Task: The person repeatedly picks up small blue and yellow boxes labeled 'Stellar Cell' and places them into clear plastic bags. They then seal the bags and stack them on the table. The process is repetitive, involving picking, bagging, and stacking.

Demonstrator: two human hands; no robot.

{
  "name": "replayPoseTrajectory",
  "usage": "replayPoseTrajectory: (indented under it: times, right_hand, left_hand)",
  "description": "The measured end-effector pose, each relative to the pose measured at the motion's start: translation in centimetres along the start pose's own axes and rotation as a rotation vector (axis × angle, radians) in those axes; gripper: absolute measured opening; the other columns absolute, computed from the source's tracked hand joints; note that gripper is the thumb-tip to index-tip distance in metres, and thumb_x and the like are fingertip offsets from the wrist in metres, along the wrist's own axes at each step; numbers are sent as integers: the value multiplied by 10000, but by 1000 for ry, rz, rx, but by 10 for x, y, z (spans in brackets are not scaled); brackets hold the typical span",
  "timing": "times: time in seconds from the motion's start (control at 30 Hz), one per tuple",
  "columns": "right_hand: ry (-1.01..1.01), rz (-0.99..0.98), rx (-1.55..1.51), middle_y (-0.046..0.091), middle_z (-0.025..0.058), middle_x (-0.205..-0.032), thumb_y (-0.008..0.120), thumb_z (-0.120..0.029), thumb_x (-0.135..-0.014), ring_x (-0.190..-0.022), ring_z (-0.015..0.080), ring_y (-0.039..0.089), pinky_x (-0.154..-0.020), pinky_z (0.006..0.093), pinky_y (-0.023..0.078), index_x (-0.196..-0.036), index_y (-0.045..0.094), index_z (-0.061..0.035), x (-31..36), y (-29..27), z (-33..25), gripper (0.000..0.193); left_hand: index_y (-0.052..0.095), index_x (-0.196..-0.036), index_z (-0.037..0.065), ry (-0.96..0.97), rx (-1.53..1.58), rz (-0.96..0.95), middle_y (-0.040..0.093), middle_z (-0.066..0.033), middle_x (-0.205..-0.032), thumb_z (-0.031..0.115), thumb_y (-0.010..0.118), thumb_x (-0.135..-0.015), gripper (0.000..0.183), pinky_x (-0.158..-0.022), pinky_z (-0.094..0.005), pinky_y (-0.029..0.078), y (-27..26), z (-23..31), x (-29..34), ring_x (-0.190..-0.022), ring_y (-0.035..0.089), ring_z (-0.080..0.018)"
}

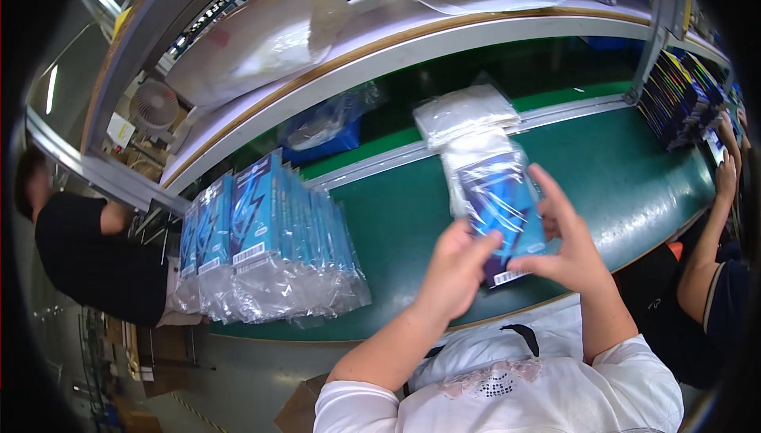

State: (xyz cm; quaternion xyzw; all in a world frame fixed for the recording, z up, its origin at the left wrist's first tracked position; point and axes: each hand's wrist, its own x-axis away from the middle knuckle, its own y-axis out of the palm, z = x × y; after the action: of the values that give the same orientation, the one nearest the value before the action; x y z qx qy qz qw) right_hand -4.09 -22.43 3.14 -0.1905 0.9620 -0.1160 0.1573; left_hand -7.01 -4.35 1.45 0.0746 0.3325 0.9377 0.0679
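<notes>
A flat blue box [507,219], dark on one side and lighter on the other, is tilted between my hands over the green table. Clear plastic glints on its upper part. My left hand [453,266] is closed on its left side, thumb across the front. My right hand [569,244] grips the right side, with the thumb near the lower edge and the index finger raised apart. Just beyond lies a stack of clear plastic bags [468,116], partly hidden by the box. Packed blue boxes in clear bags [269,219] stand in rows on my left.
A white-edged shelf [380,52] spans the back above the green table [634,163]. Under it sits a blue bin [337,141] with plastic. Dark boxes [682,96] are stacked at the far right, beside another person's arm [717,195]. Someone in black [103,250] is at the left.
</notes>
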Motion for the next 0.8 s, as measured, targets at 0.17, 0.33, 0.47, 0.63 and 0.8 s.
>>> replayPoseTrajectory:
  times: [0.17,0.33,0.47,0.63,0.8]
  right_hand:
    - [-276,32,114,613,128,-1074,878,-197,-569,-945,189,603,-821,299,467,-1421,327,-29,-2,-5,-20,1028]
    - [-277,-67,83,592,169,-1185,872,-195,-561,-1078,245,581,-926,314,433,-1321,476,-2,-4,-1,-15,878]
    - [-246,561,-118,615,133,-1085,524,13,-870,-891,163,605,-791,267,471,-1137,580,51,17,6,-1,276]
    - [-175,464,-38,602,83,-986,425,32,-899,-651,84,468,-582,216,393,-1014,592,43,27,22,-17,204]
    - [-494,-230,99,648,119,-833,620,53,-691,-732,270,620,-665,322,472,-982,589,27,19,45,-28,294]
  left_hand:
    - [477,-1226,-12,-103,58,-84,595,-103,-1148,110,512,-946,308,-892,-323,488,13,9,14,-1029,598,-168]
    - [479,-1223,1,-101,194,-107,567,-97,-1191,131,512,-947,306,-938,-340,472,9,8,18,-1088,569,-189]
    - [500,-1212,-25,-209,85,-304,539,-143,-1219,302,492,-970,406,-999,-384,434,14,-1,24,-1120,551,-242]
    - [442,-1295,43,-276,50,-133,528,-92,-1207,397,502,-954,495,-930,-331,437,10,4,24,-1096,531,-190]
    - [346,-1392,99,-259,226,-130,544,-64,-1170,308,555,-930,549,-813,-276,454,6,-2,30,-1025,547,-139]
